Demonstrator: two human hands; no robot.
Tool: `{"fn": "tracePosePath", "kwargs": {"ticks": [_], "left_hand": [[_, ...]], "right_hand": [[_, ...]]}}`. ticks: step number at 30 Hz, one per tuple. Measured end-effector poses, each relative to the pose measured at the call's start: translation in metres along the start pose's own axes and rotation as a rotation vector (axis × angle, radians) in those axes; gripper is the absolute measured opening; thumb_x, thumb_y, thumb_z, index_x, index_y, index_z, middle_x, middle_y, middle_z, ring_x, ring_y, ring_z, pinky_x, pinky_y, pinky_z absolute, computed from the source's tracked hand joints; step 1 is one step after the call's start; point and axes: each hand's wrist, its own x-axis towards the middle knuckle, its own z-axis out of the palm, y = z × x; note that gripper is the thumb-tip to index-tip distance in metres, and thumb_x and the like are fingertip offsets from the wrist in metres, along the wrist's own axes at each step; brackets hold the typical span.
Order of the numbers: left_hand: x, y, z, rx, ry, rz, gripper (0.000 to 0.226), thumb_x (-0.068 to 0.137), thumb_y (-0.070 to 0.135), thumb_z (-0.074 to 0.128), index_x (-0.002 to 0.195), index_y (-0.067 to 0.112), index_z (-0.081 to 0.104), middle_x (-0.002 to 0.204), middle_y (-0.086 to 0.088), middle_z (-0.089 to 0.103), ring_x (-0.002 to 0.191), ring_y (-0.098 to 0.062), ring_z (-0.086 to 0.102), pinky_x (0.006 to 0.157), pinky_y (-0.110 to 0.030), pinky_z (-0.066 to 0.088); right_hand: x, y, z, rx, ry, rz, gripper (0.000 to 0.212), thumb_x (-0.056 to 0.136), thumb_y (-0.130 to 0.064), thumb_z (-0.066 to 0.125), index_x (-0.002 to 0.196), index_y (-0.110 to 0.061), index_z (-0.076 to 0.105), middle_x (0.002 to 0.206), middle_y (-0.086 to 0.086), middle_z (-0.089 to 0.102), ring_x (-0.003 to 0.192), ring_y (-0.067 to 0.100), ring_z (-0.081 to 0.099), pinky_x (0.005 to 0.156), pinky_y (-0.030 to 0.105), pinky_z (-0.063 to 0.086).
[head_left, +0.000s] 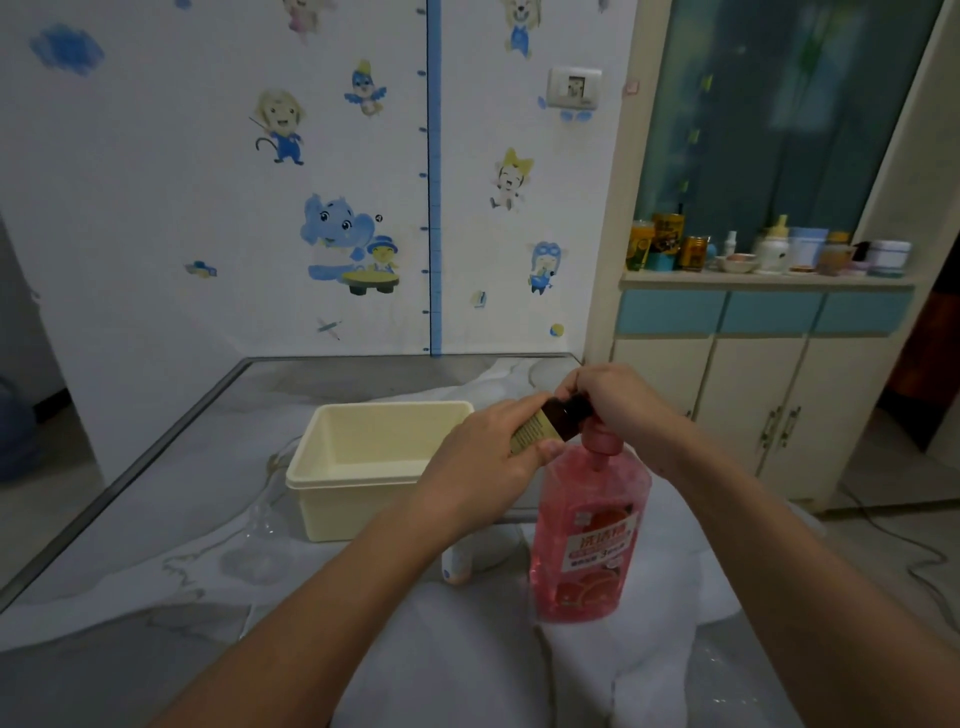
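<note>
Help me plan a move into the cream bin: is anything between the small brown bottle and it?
Nothing visible. The left hand and right hand hold the brown bottle right of the cream bin; the pink pump bottle stands under them, nearer the person, off that path.

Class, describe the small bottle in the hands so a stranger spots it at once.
On the glass-topped table, a pink pump bottle stands beside a cream tub. Above its pump, the left hand and right hand hold the small bottle: dark brown, tan-labelled, unlike its neighbours.
</note>
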Motion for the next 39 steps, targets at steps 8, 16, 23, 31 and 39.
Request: {"fn": "tracePosePath", "kwargs": {"ticks": [8, 16, 23, 31, 39], "left_hand": [[0.004, 0.003, -0.007, 0.021, 0.001, 0.017, 0.04, 0.091, 0.039, 0.057, 0.13, 0.032, 0.052, 0.11, 0.004, 0.063, 0.097, -0.017, 0.057, 0.085, -0.043, 0.048], [-0.001, -0.003, 0.004, 0.013, -0.011, -0.008, 0.048, 0.084, 0.05, 0.049, 0.129, 0.034, 0.051, 0.106, 0.004, 0.063, 0.095, -0.018, 0.057, 0.083, -0.044, 0.048], [0.005, 0.005, -0.008, 0.028, -0.01, -0.009, 0.043, 0.092, 0.04, 0.056, 0.134, 0.032, 0.05, 0.111, 0.004, 0.062, 0.098, -0.017, 0.055, 0.086, -0.042, 0.048], [-0.001, -0.002, 0.002, -0.022, 0.013, 0.008, 0.048, 0.084, 0.048, 0.051, 0.129, 0.032, 0.053, 0.106, 0.003, 0.064, 0.094, -0.018, 0.057, 0.082, -0.044, 0.048], [0.004, 0.006, -0.007, -0.036, 0.005, 0.011, 0.041, 0.088, 0.04, 0.056, 0.129, 0.03, 0.054, 0.109, 0.002, 0.064, 0.097, -0.019, 0.057, 0.085, -0.045, 0.047]], "right_hand": [[0.014, -0.016, 0.0, -0.203, -0.017, 0.098, 0.013, 0.086, -0.005, 0.05, 0.077, -0.008, 0.058, 0.064, 0.007, 0.049, 0.053, 0.014, 0.043, 0.049, 0.02, 0.035], [0.003, 0.006, 0.002, 0.009, 0.014, 0.0, 0.019, 0.084, -0.01, 0.046, 0.071, -0.013, 0.059, 0.055, 0.001, 0.044, 0.04, 0.01, 0.038, 0.039, 0.021, 0.031], [0.016, -0.013, -0.002, -0.101, 0.005, 0.09, 0.019, 0.081, -0.004, 0.05, 0.07, -0.01, 0.063, 0.064, 0.007, 0.054, 0.045, 0.012, 0.047, 0.042, 0.017, 0.036], [0.004, 0.008, -0.001, 0.049, 0.0, -0.031, 0.023, 0.086, -0.011, 0.044, 0.071, -0.013, 0.062, 0.053, -0.005, 0.051, 0.042, 0.006, 0.045, 0.04, 0.018, 0.036], [0.017, -0.016, 0.0, -0.037, 0.072, 0.139, 0.01, 0.081, -0.004, 0.058, 0.071, -0.005, 0.06, 0.064, 0.012, 0.054, 0.055, 0.02, 0.049, 0.049, 0.024, 0.037]]}}
